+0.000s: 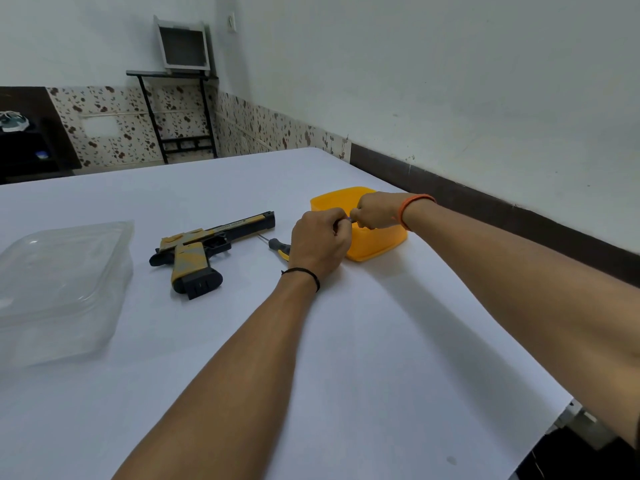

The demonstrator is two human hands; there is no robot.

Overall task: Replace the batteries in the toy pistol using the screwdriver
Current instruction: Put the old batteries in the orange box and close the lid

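The black and yellow toy pistol [207,249] lies on its side on the white table, grip toward me. A screwdriver [277,245] with a black and yellow handle lies just right of it, partly hidden by my left hand [320,239]. Both hands meet over the near rim of a yellow plastic box [377,242]. My left hand and my right hand [375,211] each pinch a small dark object [349,220] between their fingertips. It is too small to tell what it is.
A clear plastic lid or tray [62,289] lies at the table's left. The white table [346,358] ends at the right near a dark wall skirting. A black stand with a white frame [180,98] is in the far corner.
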